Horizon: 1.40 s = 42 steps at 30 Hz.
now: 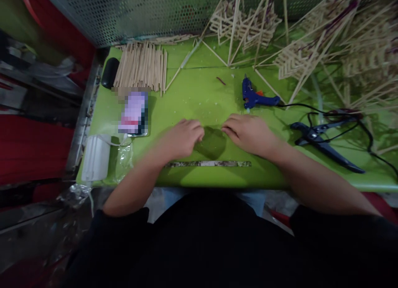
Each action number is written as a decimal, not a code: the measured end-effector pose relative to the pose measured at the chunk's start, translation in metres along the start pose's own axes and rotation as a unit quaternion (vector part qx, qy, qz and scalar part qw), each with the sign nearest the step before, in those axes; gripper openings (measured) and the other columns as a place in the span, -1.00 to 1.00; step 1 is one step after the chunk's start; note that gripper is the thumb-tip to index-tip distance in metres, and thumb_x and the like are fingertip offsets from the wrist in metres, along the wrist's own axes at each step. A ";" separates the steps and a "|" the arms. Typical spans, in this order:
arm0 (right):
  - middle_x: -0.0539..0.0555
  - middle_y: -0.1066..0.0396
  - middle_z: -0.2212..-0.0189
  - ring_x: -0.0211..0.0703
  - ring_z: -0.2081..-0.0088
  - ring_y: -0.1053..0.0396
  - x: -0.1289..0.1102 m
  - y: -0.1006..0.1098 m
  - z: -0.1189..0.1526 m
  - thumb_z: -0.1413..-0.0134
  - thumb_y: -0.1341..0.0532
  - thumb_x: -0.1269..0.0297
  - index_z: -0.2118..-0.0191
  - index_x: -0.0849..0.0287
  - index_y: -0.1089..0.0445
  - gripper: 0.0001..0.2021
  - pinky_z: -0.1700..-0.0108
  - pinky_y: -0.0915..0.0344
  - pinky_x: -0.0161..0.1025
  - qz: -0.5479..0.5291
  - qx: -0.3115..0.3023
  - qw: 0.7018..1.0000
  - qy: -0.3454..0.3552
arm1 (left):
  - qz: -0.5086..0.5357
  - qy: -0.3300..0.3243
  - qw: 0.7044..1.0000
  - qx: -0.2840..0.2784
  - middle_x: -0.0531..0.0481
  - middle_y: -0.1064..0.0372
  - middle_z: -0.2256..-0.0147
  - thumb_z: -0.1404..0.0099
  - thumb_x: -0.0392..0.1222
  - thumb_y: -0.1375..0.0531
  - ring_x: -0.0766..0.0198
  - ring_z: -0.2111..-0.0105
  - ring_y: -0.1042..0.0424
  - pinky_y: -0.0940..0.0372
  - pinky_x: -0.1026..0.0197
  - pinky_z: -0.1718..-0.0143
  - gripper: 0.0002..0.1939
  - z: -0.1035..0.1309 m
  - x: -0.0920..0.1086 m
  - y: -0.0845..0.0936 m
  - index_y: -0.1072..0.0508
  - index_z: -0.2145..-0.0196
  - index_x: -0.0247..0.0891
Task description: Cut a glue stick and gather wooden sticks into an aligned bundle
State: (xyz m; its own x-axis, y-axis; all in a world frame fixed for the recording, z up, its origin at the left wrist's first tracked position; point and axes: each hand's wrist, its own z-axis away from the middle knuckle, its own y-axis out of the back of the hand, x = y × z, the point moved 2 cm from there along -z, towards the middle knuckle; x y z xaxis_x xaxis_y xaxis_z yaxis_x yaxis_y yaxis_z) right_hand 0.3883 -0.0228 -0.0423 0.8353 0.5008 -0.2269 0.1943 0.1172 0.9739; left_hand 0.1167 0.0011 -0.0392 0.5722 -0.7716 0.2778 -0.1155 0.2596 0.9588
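Observation:
Over the middle of the green table, my left hand and my right hand face each other with a gap between them. Both have their fingers curled and pressed together. Whatever they may pinch is hidden or too small to make out. Just below the hands lies a thin, flat strip with a mottled, worn surface, parallel to the table's front edge. A blue glue gun lies on its side beyond my right hand. Farther right, a dark pair of ratchet cutters rests with its handles apart.
Wooden sticks lie bundled at the back left, beside a black case. Nearer stand a phone and a white box. Stick frames crowd the back right. A black cord crosses the right side.

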 end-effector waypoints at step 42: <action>0.25 -0.66 0.04 0.01 0.16 -0.51 -0.018 -0.007 0.003 -0.68 -0.27 0.18 -0.08 0.25 -0.66 -0.74 0.13 -0.19 -0.07 0.035 -0.046 0.997 0.048 | -0.128 -0.006 0.989 -0.070 -0.27 -0.63 0.01 -0.69 -0.46 -0.16 -0.07 -0.05 -0.60 -0.42 -0.05 -0.06 -0.73 -0.003 0.031 -0.002 -0.69 -0.04 -0.37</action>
State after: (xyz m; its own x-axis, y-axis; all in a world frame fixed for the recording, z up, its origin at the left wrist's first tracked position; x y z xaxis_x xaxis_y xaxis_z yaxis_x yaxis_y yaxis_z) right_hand 0.3733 -0.0352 -0.0450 0.7912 0.5897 -0.1621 0.0854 0.1559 0.9841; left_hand 0.1371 -0.0212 -0.0326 0.5590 -0.8287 0.0280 0.1469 0.1323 0.9803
